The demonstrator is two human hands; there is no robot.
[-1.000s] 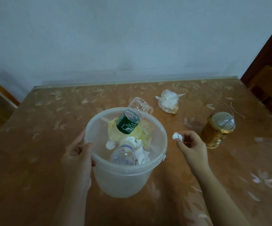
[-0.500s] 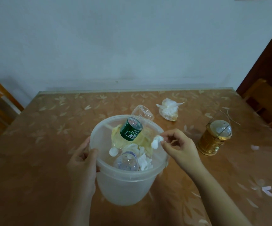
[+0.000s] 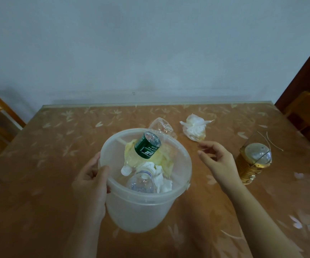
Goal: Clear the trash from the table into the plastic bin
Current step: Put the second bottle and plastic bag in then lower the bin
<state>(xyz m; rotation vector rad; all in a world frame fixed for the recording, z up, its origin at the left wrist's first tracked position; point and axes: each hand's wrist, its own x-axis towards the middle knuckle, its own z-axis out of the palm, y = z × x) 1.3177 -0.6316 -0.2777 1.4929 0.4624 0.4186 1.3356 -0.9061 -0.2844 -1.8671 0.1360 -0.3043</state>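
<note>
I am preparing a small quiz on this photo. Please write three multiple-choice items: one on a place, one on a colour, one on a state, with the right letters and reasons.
1. Where is the tied white bag?
A. inside the bin
B. on the table, beyond the right hand
C. in the left hand

2. What colour is the label on the upper bottle in the bin?
A. green
B. red
C. blue

3. What is the state of the right hand?
A. closed on a tissue
B. open and empty
C. gripping the bin rim

Answers:
1. B, the bag lies on the table past the fingertips, outside the bin.
2. A, a green band with white print wraps the bottle.
3. B, its fingers are spread with nothing between them; only the left hand grips the rim.
</note>
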